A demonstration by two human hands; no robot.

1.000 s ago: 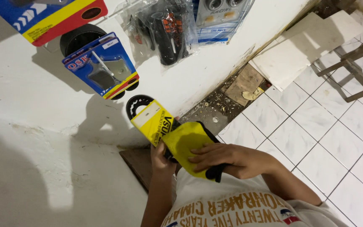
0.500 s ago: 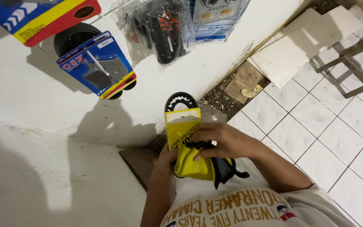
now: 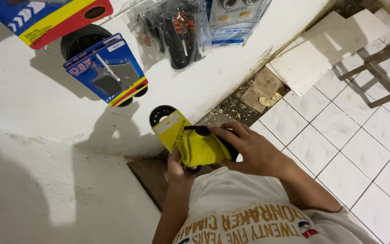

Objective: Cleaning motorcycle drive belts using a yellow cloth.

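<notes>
Yellow-sleeved black belt [image 3: 190, 138] held mid-frame at chest height, long axis running 10-to-4 o'clock: right hand [image 3: 253, 151] clenched over its 4 o'clock end, left hand [image 3: 179, 168] gripping from below at 6 o'clock, both hands touching it.

Your two hands meet close in front of your chest, both forearms bare and rising from the bottom of the view. Your left hand [image 3: 179, 163] sits lower and nearer your body, its forearm running almost straight up, fingers curled in a closed grip with the thumb side turned up; most of it is hidden. Your right hand [image 3: 249, 148] comes in from the right, forearm angled across your chest, wrist slightly bent, back of the hand facing up. Its fingers [image 3: 224, 132] are spread a little and curved downward, pressing closed from above.
</notes>
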